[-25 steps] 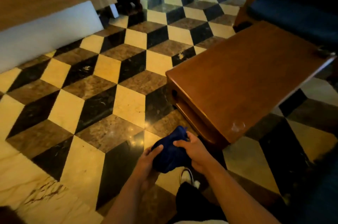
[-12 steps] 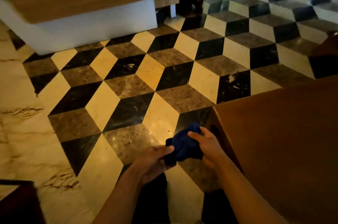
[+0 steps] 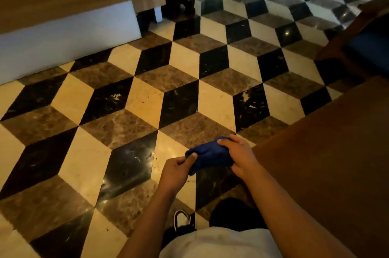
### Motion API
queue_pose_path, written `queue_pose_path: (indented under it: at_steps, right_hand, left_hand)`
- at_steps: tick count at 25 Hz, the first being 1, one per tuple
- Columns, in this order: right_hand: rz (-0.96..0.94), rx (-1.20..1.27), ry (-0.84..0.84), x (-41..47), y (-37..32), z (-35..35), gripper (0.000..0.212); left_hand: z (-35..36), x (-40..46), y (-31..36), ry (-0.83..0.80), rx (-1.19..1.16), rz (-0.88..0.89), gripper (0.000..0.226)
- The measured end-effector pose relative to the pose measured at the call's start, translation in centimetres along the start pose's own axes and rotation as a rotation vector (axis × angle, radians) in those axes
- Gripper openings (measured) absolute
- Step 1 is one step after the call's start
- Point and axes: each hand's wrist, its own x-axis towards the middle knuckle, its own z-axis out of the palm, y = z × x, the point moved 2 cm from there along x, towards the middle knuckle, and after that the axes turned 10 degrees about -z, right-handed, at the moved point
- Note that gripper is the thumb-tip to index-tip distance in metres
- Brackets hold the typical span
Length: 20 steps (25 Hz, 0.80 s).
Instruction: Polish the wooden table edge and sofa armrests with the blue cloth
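Both my hands grip the blue cloth (image 3: pixel 207 155): my left hand (image 3: pixel 175 172) pinches its near corner, my right hand (image 3: pixel 239 157) is closed over the bunched far end. Compared with half a second ago, I've pulled the cloth wider between them and my view has swung slightly left. The wooden table (image 3: pixel 328 165) sits just right of my right hand, its near corner beside my wrist. Ahead and left, the tiled floor (image 3: pixel 134 102) lies open up to the white base (image 3: pixel 63 40) of a wooden cabinet. The sofa's blue cushion (image 3: pixel 370 49) shows far right.
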Motion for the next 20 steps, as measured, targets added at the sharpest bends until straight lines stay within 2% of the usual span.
queue_pose_path:
  at_steps: [2, 4, 5, 10, 12, 14, 17, 19, 20]
  right_hand:
    - [0.04, 0.004, 0.03, 3.2, -1.3, 0.7, 0.061]
    - [0.093, 0.056, 0.025, 6.3, -2.6, 1.2, 0.021]
    - [0.121, 0.096, 0.031, 8.1, -3.2, 1.7, 0.008]
    - [0.158, 0.3, 0.055, 19.7, -8.4, 3.5, 0.013]
    - [0.169, 0.299, 0.068, 24.4, -11.7, 4.0, 0.012]
    - [0.147, 0.302, 0.05, 28.3, -15.4, 4.1, 0.015]
    - [0.124, 0.177, 0.016, 33.6, -20.1, 2.7, 0.05]
    - [0.084, 0.179, -0.036, 36.9, -22.5, 1.6, 0.072]
    - [0.07, 0.231, -0.063, 38.3, -23.7, 1.1, 0.077]
  left_hand:
    - [-0.2, 2.9, 3.5, 0.079, 0.191, 0.165, 0.054]
    - [0.2, 6.2, 6.8, 0.129, 0.273, 0.242, 0.051]
    - [0.4, 8.1, 8.6, 0.141, 0.279, 0.271, 0.05]
    - [3.0, 17.1, 19.9, 0.121, 0.225, 0.415, 0.046]
    - [4.3, 20.3, 24.8, 0.104, 0.088, 0.332, 0.046]
    - [6.2, 23.4, 29.9, 0.036, -0.165, 0.174, 0.04]
    - [10.4, 28.0, 37.7, -0.135, -0.313, 0.002, 0.023]
    - [13.7, 30.7, 42.2, -0.272, -0.35, -0.036, 0.022]
    - [15.1, 32.0, 43.8, -0.337, -0.369, -0.062, 0.026]
